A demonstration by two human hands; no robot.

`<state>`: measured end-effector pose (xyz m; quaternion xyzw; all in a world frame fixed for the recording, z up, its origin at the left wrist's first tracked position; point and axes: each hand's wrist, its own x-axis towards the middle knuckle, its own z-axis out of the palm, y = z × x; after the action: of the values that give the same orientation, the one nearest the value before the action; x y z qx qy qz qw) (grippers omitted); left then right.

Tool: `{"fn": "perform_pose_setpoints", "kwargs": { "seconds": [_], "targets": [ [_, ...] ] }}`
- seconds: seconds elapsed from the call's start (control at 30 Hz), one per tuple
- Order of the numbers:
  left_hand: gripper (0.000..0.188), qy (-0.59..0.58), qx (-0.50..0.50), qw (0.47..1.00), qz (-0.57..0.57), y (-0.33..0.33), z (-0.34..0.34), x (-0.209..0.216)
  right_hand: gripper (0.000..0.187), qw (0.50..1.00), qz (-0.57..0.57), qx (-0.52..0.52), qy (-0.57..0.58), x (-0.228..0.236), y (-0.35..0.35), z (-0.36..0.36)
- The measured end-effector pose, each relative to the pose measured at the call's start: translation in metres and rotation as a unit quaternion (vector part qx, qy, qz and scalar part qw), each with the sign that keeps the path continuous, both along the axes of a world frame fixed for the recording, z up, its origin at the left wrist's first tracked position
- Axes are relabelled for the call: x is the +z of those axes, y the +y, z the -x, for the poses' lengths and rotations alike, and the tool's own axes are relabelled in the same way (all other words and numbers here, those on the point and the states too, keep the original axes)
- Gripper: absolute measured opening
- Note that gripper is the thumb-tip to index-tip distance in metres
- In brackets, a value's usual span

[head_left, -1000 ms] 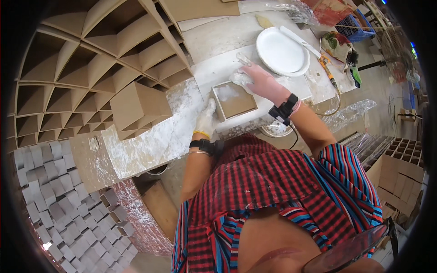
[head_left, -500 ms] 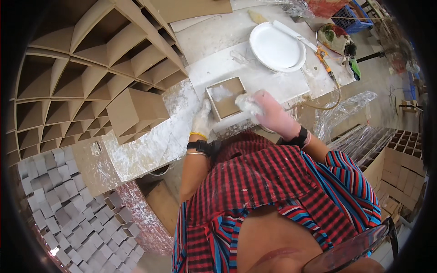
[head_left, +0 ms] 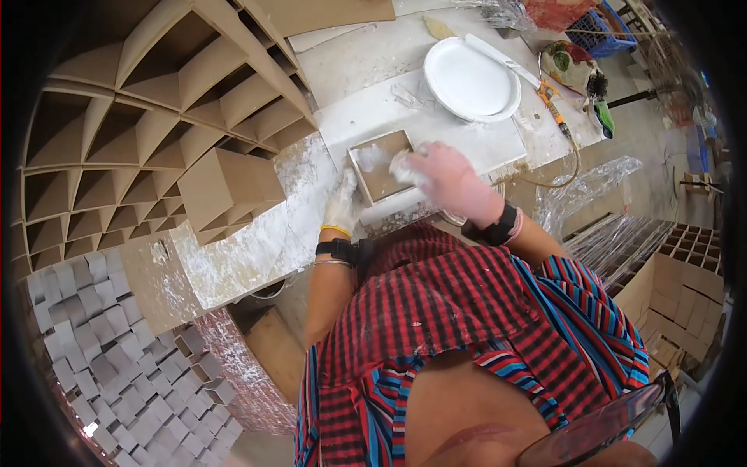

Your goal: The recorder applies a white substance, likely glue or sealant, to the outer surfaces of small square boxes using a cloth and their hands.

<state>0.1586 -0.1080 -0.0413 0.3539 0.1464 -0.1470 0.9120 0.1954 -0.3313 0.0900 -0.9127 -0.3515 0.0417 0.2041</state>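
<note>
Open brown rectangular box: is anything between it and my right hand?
Only the white material on the pink-gloved right hand, at the right edge of the brown rectangular box; wad or coating, I can't tell.

Touched an open brown box (head_left: 381,177) with the left hand (head_left: 340,204); held the pink-gloved right hand (head_left: 455,180) at its right rim.

No legible text, labels or signs.

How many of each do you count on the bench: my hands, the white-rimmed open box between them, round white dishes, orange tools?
Hands (left hand, right hand): 2
White-rimmed open box: 1
Round white dish: 1
Orange tool: 1
Total: 5
</note>
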Motion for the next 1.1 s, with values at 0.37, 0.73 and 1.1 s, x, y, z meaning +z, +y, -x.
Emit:
{"fn": "perform_pose_setpoints", "kwargs": {
  "seconds": [0.37,0.73,1.1],
  "targets": [
    [0.063,0.02,0.034,0.999,-0.001,0.003,-0.002,-0.013,0.043,0.982,0.175,0.065,-0.013,0.01,0.013,-0.055],
    [0.058,0.008,0.02,1.0,-0.01,0.001,-0.002,-0.006,0.024,0.943,0.288,0.101,-0.133,0.013,0.031,-0.064],
    [0.053,0.001,0.021,0.999,-0.026,0.0,-0.003,-0.006,0.033,0.998,-0.006,-0.061,-0.003,-0.015,0.07,-0.038]
  ]
}}
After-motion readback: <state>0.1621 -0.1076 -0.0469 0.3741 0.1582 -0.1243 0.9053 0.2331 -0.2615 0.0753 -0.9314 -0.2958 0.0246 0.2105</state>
